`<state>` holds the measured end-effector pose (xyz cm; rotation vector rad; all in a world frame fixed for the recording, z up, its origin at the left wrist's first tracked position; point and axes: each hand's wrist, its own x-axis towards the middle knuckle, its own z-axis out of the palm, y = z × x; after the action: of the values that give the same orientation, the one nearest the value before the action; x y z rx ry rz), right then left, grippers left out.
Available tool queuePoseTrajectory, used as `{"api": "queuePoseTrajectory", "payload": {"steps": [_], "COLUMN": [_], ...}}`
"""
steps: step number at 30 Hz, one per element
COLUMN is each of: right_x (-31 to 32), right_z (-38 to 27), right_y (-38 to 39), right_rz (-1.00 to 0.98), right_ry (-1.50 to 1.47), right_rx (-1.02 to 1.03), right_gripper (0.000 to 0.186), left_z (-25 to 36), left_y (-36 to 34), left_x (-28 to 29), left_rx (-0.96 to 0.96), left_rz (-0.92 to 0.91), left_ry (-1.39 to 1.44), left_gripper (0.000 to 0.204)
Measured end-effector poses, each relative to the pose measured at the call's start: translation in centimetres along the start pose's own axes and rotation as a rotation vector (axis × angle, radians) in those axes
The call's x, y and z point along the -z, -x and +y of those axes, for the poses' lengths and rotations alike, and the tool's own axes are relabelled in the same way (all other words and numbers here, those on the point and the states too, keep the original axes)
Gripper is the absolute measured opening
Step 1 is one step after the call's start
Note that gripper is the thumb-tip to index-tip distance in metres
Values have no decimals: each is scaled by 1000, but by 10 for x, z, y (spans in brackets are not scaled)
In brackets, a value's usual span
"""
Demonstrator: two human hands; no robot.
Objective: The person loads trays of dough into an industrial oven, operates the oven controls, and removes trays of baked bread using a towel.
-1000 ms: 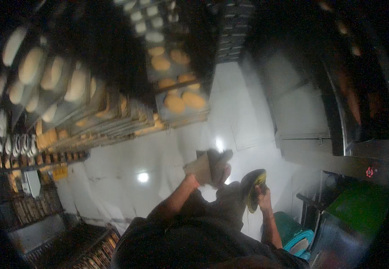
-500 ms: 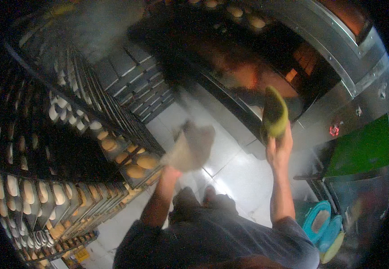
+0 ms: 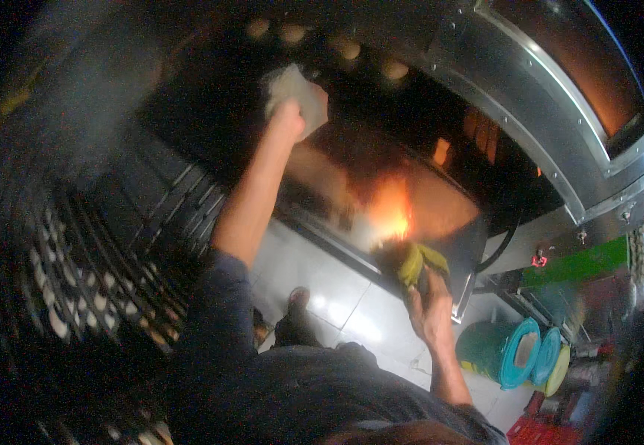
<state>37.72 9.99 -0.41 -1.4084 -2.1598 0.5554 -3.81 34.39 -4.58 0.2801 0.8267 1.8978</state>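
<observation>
My left hand (image 3: 288, 122) is stretched far forward in front of the dark oven opening, closed round a pale grey cloth (image 3: 308, 104). Lower and to the right, my right hand (image 3: 433, 308) grips a folded yellow-green cloth (image 3: 413, 265) at the oven's near edge. Just beyond that cloth an orange, flame-like glow (image 3: 392, 211) shows on the oven's metal surface. Whether either cloth touches the metal I cannot tell. Several round bread rolls (image 3: 348, 49) lie deeper in the dark, past my left hand.
On the left, a tall rack (image 3: 92, 289) with trays of bread is blurred. A riveted steel oven front (image 3: 537, 111) curves along the right, with a red valve knob (image 3: 539, 258) below. Lidded teal bins (image 3: 503, 352) stand at lower right. Pale floor tiles (image 3: 344, 300) lie below me.
My left hand has moved forward with the grey cloth, from above the floor to the oven. My right hand has come down and slightly left with its cloth. The view has turned, and the glow is brighter.
</observation>
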Motion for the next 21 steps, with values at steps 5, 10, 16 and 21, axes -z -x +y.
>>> {"api": "queuePoseTrajectory", "payload": {"steps": [5, 10, 16, 21], "right_x": [-15, -16, -12, -12], "right_z": [-14, -28, -25, -2], "right_y": [-10, -12, -16, -8], "right_rz": [4, 21, 7, 131], "right_ry": [-53, -47, -137, -548], "right_rx": [-229, -305, -366, -562], "right_gripper": [48, 47, 47, 49], "left_z": [-13, -36, -45, -50], "left_y": [-117, -175, -183, -139], "left_x": [-47, -81, -90, -76], "left_rx": [17, 55, 78, 79], "left_rz": [63, 94, 110, 135], "left_ry": [93, 118, 107, 103], "left_gripper": [45, 47, 49, 50]}}
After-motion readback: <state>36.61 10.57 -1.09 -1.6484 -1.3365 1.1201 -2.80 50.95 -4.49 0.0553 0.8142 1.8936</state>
